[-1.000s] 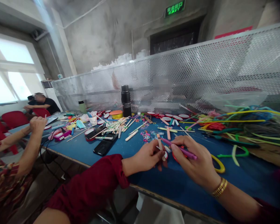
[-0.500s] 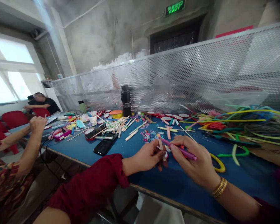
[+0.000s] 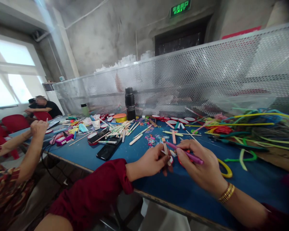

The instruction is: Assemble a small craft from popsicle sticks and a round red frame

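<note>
My left hand pinches a flat wooden craft stick that stands nearly upright between thumb and fingers. In my right hand is a purple marker pen, held like a writing tool. The pen's tip points left and comes close to the stick; whether they touch I cannot tell. Under and behind my hands lie small red and white pieces, partly hidden. Just beyond, small colourful rubber bands are scattered on the blue table, with a peach-coloured stick near them.
A black phone and a pile of wooden sticks lie left of my hands. A black thermos stands by the perforated metal screen. Coloured pipe cleaners heap up at right. A co-worker's hands are at far left.
The craft stick's upper end now shows clear of the pen, which sits slightly to its right. Both hands otherwise stay almost in place.
</note>
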Demonstrator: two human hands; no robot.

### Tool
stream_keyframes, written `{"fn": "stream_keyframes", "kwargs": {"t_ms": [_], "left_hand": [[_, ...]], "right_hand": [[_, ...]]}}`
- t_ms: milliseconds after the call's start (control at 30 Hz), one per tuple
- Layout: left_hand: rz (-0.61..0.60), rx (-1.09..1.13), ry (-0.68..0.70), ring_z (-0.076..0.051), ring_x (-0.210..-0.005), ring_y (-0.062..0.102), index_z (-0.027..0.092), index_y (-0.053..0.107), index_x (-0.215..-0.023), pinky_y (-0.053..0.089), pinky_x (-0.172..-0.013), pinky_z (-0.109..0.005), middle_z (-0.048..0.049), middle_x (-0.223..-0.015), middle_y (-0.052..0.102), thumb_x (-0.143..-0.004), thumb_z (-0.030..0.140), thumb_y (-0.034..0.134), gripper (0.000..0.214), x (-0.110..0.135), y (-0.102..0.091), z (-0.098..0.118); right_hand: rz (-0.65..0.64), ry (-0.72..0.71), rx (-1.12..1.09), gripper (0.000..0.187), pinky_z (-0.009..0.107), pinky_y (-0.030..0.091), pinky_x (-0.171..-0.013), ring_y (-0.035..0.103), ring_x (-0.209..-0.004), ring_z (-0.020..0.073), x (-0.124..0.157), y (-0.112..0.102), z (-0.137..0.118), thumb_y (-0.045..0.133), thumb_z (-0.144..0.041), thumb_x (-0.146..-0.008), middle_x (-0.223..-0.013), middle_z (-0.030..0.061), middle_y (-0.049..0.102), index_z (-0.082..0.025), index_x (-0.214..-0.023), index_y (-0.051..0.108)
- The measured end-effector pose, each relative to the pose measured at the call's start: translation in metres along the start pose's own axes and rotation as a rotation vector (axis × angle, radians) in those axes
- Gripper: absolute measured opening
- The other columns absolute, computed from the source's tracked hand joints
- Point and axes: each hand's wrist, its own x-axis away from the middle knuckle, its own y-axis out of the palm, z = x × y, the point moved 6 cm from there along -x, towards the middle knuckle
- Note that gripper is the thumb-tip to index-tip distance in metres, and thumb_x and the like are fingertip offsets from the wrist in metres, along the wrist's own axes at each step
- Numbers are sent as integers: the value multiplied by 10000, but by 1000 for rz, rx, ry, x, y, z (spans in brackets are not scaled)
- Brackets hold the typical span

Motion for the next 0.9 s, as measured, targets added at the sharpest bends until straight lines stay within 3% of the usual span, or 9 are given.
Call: {"fn": "stream_keyframes", "kwargs": {"t_ms": [900], "left_hand": [[0,8,28,-92,-498,625,204,449,-1079,396,-453,-167,-8,-790,686,-997,519,593,356,-1,-3,-3]], "right_hand": [[-3,-53,2,66,312,541,-673,700,-709,186,3,1,2,631,-279,-973,-806,6,721,-253,-914,646]]}}
